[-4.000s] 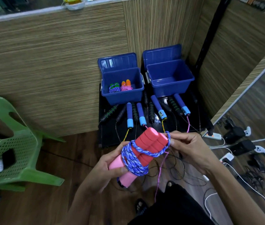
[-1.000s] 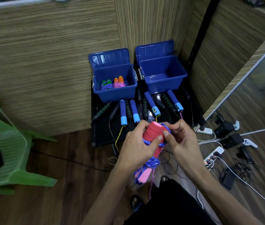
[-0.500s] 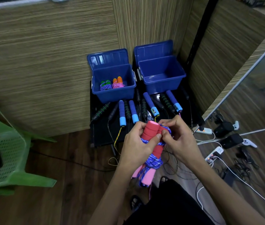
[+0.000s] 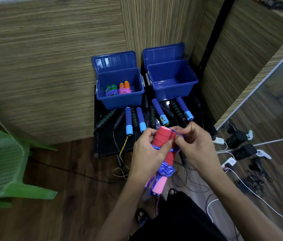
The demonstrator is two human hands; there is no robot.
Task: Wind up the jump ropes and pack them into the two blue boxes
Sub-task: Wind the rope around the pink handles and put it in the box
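Observation:
My left hand (image 4: 147, 153) grips a jump rope with red and pink foam handles (image 4: 160, 137), upright in front of me, its blue-and-white cord (image 4: 165, 169) wound round the middle. My right hand (image 4: 193, 145) pinches the cord at the handles' top right. The left blue box (image 4: 119, 101) holds two wound ropes, one with green handles (image 4: 111, 89) and one with orange handles (image 4: 125, 87). The right blue box (image 4: 172, 92) shows only its bare inside. Several unwound ropes with blue handles (image 4: 128, 119) and black-green handles (image 4: 176, 108) lie on a black mat before the boxes.
A green plastic chair (image 4: 3, 164) stands at the left. Power strips, cables and game controllers (image 4: 251, 152) lie on the wooden floor at the right. Loose cords trail over the floor under my hands. Wood-panelled walls close off the back.
Four seconds ago the handles lay slanted with my hands apart. Now they stand upright, my left hand is wrapped round them, and my right hand has closed in on the cord at their top.

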